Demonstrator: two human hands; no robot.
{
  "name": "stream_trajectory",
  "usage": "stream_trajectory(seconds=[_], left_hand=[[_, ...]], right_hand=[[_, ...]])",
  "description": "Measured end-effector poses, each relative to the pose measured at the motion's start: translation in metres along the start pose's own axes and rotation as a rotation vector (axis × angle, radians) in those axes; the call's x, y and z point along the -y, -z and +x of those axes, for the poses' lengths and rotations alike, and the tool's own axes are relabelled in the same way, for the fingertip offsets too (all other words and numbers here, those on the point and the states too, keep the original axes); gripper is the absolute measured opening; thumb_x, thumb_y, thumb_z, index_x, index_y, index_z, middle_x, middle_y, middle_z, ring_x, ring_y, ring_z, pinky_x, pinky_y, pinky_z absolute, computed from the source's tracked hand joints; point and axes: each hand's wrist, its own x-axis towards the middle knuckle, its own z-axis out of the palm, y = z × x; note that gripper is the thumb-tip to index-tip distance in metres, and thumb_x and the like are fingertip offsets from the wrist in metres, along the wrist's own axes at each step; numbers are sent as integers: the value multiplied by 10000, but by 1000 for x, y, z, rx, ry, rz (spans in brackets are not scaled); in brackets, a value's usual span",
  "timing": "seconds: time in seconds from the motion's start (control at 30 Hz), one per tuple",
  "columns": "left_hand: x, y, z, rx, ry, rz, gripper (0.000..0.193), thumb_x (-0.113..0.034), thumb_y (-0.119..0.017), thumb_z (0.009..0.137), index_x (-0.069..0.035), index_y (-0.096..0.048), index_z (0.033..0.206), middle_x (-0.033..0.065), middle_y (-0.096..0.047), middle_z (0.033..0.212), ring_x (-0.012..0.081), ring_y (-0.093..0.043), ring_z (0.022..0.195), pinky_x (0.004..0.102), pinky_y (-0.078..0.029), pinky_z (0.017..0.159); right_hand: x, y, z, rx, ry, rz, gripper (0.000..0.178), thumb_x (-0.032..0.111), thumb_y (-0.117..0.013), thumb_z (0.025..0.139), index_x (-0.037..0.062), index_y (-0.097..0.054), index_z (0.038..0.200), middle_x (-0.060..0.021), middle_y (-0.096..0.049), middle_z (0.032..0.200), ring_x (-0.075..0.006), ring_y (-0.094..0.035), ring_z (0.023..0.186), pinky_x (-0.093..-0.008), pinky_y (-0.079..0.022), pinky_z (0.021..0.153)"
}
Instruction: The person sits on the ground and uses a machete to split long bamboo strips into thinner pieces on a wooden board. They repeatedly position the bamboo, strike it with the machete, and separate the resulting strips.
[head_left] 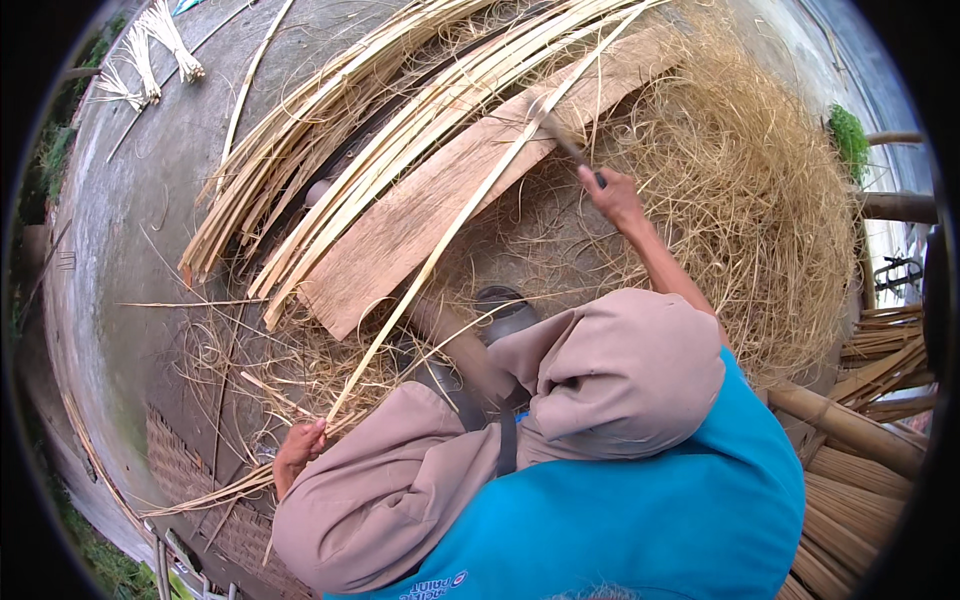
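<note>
A long pale bamboo strip (468, 212) runs diagonally across a flat wooden board (405, 238). My left hand (298, 450), low at the left beside my knee, is closed on the strip's near end. On the far side of my right knee, my right hand (614, 197) grips the dark handle of a knife (568, 142). Its blade is blurred and reaches the strip over the board; whether it is cutting into it I cannot tell. Thin curled shavings (290, 365) lie around the board's near end.
Beyond the board lies a bundle of long bamboo strips (330, 130). A large heap of fine shavings (760, 210) fills the right side. White-tipped bundles (170, 40) stand far left. A bamboo pole (850, 430) and stacked strips (850, 500) are at the lower right.
</note>
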Motion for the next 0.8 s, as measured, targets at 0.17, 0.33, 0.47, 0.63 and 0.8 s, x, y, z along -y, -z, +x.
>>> stream_trajectory(seconds=[0.17,0.33,0.47,0.63,0.8], left_hand=[[-24,-18,34,4,-189,-211,405,-365,-663,1008,35,-733,1022,76,-695,946,101,-577,712,236,-442,659],[-85,-28,6,-115,-477,-341,354,-280,-698,989,49,-727,1116,108,-728,1184,149,-677,925,267,-539,843],[-154,44,-41,-391,-1185,-1095,527,-369,-655,1003,-7,-563,1375,130,-688,1266,213,-673,1094,346,-546,993],[-167,15,-31,-621,-964,-694,598,-443,-608,1018,-52,-509,1460,155,-641,1363,249,-637,1199,385,-486,1081],[-166,-145,32,-438,-622,364,464,-479,-633,992,-54,-739,1147,187,-745,939,221,-700,884,342,-531,799]], right_hand=[[-9,42,43,-140,65,-124,690,628,-549,979,19,-608,659,-115,-559,517,-228,-568,489,-405,-460,488],[12,3,14,-65,-20,84,705,642,-548,973,20,-600,645,-103,-585,540,-217,-628,502,-386,-499,517],[21,1,7,-33,-66,169,698,636,-530,985,27,-593,651,-84,-596,545,-193,-640,499,-357,-511,519],[26,-2,5,19,-114,323,700,646,-520,988,36,-579,653,-73,-604,560,-166,-626,482,-337,-504,494],[28,-7,3,21,-163,445,685,658,-519,987,41,-576,695,-75,-604,579,-159,-619,484,-318,-496,474]])
